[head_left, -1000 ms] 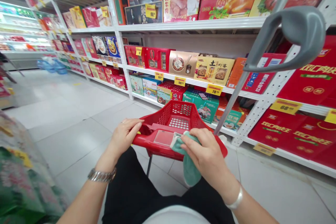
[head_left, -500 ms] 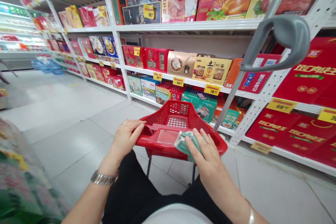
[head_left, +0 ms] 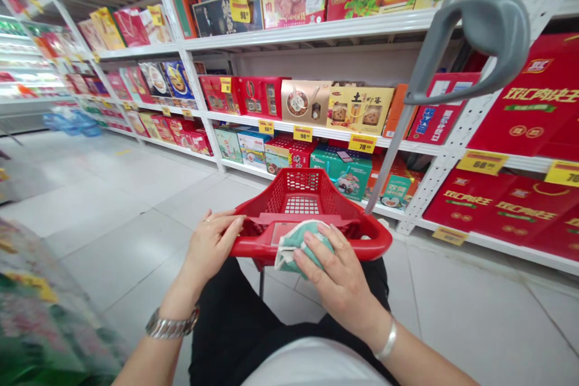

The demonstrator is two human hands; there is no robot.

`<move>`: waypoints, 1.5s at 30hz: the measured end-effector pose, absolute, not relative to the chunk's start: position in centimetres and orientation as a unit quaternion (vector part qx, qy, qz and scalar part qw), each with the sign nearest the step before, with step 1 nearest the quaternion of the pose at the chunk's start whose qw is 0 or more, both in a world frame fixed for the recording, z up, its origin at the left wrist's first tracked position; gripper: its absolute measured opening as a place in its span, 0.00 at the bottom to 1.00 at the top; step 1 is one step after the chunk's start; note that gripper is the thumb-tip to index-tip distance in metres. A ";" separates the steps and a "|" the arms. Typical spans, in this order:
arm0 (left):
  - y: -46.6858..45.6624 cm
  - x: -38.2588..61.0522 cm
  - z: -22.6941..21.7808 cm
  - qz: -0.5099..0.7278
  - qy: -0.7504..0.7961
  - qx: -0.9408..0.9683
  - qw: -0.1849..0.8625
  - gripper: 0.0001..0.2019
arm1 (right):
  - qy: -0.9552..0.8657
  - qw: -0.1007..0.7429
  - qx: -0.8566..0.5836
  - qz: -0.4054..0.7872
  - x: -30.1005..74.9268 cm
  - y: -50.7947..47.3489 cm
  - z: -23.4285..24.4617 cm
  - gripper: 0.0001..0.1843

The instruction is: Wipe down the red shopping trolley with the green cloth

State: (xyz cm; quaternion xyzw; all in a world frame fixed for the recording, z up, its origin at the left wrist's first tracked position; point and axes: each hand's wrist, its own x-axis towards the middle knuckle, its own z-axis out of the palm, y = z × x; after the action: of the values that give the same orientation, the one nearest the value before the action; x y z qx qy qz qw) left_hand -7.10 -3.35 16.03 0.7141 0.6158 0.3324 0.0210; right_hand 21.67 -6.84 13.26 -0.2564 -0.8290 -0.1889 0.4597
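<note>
A red plastic shopping cart [head_left: 296,193] stands in front of my legs, its basket showing a perforated wall and a grid floor. My left hand [head_left: 212,240] grips the left end of its red handle [head_left: 371,246]. Under my right hand [head_left: 332,262] is a folded green cloth [head_left: 296,241] with white edging, pressed on the middle of the handle. The fingers of that hand lie over the cloth, and it partly covers a flat panel in the handle. Part of the cloth is hidden beneath my palm.
White shelves [head_left: 330,30] with gift boxes and yellow price tags run along the far side. At the right rises a metal pole with a grey plastic loop handle [head_left: 479,48]. Blue bottles [head_left: 75,122] lie on the tiled floor at the left. Blurred floral packaging [head_left: 40,319] is close on my left.
My right hand and the cloth have slid left along the handle, now covering much of the flat panel. My left hand keeps its grip. The view has shifted slightly.
</note>
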 end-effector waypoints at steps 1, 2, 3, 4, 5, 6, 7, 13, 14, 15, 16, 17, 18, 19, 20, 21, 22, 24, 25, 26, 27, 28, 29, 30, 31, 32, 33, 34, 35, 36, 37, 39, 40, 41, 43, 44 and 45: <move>-3.6 -7.3 16.0 0.330 0.615 0.716 0.024 0.25 | -0.830 0.461 -0.255 -0.182 22.1 -6.8 13.1 0.23; -3.7 -7.5 16.0 0.330 0.616 0.715 0.026 0.26 | -0.832 0.459 -0.258 -0.174 22.6 -6.7 13.0 0.25; -3.8 -7.7 16.0 0.330 0.619 0.712 0.029 0.26 | -0.833 0.458 -0.262 -0.168 23.2 -6.5 12.8 0.26; -3.8 -7.8 16.0 0.329 0.623 0.709 0.030 0.26 | -0.833 0.458 -0.266 -0.163 23.8 -6.3 12.6 0.28; -3.7 -8.0 16.0 0.328 0.628 0.705 0.031 0.26 | -0.831 0.460 -0.268 -0.162 24.5 -6.1 12.4 0.29; -3.6 -8.1 16.1 0.327 0.633 0.701 0.031 0.26 | -0.829 0.463 -0.270 -0.162 25.2 -5.8 12.2 0.30; -3.5 -8.2 16.1 0.325 0.637 0.699 0.030 0.25 | -0.825 0.466 -0.275 -0.163 26.0 -5.5 12.1 0.32; -2.4 -8.3 16.3 0.289 0.673 0.681 -0.013 0.23 | -0.793 0.478 -0.351 -0.138 29.4 -3.6 11.7 0.35; -2.3 -7.9 16.4 0.286 0.685 0.669 -0.040 0.22 | -0.789 0.482 -0.357 -0.132 29.4 -3.2 11.6 0.35; -2.2 -7.4 16.5 0.287 0.692 0.659 -0.068 0.22 | -0.787 0.485 -0.360 -0.128 29.3 -2.9 11.6 0.35; -2.1 -6.7 16.6 0.291 0.691 0.655 -0.090 0.21 | -0.786 0.486 -0.361 -0.125 29.0 -2.7 11.5 0.34; -2.0 -5.7 16.6 0.297 0.681 0.663 -0.098 0.21 | -0.787 0.485 -0.360 -0.123 28.6 -2.4 11.3 0.34; -1.9 -4.6 16.7 0.302 0.661 0.680 -0.093 0.21 | -0.790 0.481 -0.360 -0.121 28.1 -2.3 11.2 0.34; -1.7 -3.5 16.6 0.304 0.638 0.703 -0.082 0.21 | -0.794 0.476 -0.361 -0.117 27.6 -2.2 11.0 0.35; -1.5 -2.2 16.5 0.305 0.618 0.720 -0.074 0.21 | -0.797 0.470 -0.361 -0.113 27.0 -2.1 10.8 0.35; -1.3 -1.1 16.3 0.307 0.608 0.728 -0.079 0.21 | -0.801 0.466 -0.362 -0.107 26.5 -2.1 10.5 0.35; -1.1 -0.1 16.1 0.309 0.605 0.727 -0.096 0.21 | -0.803 0.464 -0.361 -0.099 26.1 -2.2 10.3 0.36; -0.5 1.3 15.6 0.318 0.614 0.707 -0.150 0.21 | -0.803 0.470 -0.357 -0.083 25.5 -2.3 9.9 0.36; -0.1 1.7 15.5 0.323 0.618 0.696 -0.172 0.21 | -0.801 0.477 -0.354 -0.075 25.3 -2.4 9.7 0.36; 0.2 1.9 15.3 0.328 0.618 0.689 -0.187 0.21 | -0.798 0.484 -0.353 -0.066 25.2 -2.5 9.6 0.36; 0.5 2.0 15.2 0.331 0.616 0.687 -0.197 0.20 | -0.793 0.491 -0.355 -0.059 25.3 -2.6 9.6 0.35; 0.7 1.9 15.2 0.334 0.613 0.686 -0.204 0.20 | -0.787 0.499 -0.360 -0.052 25.4 -2.7 9.7 0.34; 0.9 1.8 15.2 0.335 0.611 0.685 -0.212 0.20 | -0.778 0.507 -0.368 -0.045 25.6 -2.8 9.8 0.34; 1.0 1.6 15.2 0.335 0.609 0.684 -0.219 0.20 | -0.767 0.517 -0.378 -0.041 25.9 -2.9 10.0 0.34; 1.1 1.4 15.3 0.334 0.608 0.684 -0.226 0.20 | -0.752 0.528 -0.391 -0.039 26.2 -3.0 10.3 0.34; 1.0 1.2 15.4 0.333 0.606 0.684 -0.231 0.20 | -0.735 0.541 -0.407 -0.042 26.7 -3.0 10.5 0.34; 0.9 1.0 15.4 0.332 0.605 0.685 -0.235 0.20 | -0.715 0.555 -0.423 -0.048 27.2 -3.0 10.7 0.34; 0.8 0.6 15.5 0.333 0.603 0.685 -0.236 0.20 | -0.694 0.568 -0.439 -0.057 27.8 -2.9 10.9 0.33; 0.5 0.3 15.6 0.334 0.601 0.687 -0.235 0.20 | -0.674 0.579 -0.454 -0.066 28.5 -2.8 11.0 0.33; 0.3 -0.1 15.6 0.334 0.598 0.691 -0.232 0.20 | -0.658 0.588 -0.465 -0.073 29.1 -2.6 11.1 0.33; -0.1 -0.6 15.7 0.334 0.594 0.695 -0.226 0.21 | -0.644 0.595 -0.474 -0.076 29.6 -2.4 11.0 0.32; -0.7 -1.8 15.8 0.335 0.586 0.707 -0.211 0.21 | -0.626 0.607 -0.485 -0.071 30.5 -1.9 10.8 0.30; -1.0 -2.5 15.9 0.336 0.582 0.713 -0.201 0.22 | -0.620 0.611 -0.489 -0.063 30.7 -1.7 10.6 0.29; -1.2 -3.2 16.0 0.339 0.577 0.719 -0.189 0.23 | -0.616 0.613 -0.492 -0.054 30.9 -1.5 10.4 0.29; -1.3 -4.9 16.2 0.347 0.568 0.730 -0.157 0.24 | -0.618 0.611 -0.494 -0.031 30.8 -1.3 10.0 0.28; -1.2 -5.9 16.4 0.349 0.563 0.737 -0.135 0.25 | -0.623 0.608 -0.493 -0.017 30.7 -1.2 9.9 0.28; -1.0 -6.9 16.5 0.351 0.558 0.744 -0.110 0.26 | -0.629 0.604 -0.489 -0.003 30.5 -1.2 9.8 0.28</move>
State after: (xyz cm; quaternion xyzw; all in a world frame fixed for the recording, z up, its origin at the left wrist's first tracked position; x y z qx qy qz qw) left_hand -6.87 -1.00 16.54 0.7437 0.5583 0.3507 -0.1104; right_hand 30.52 -1.17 9.81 -0.4893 -0.6291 -0.0026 0.6040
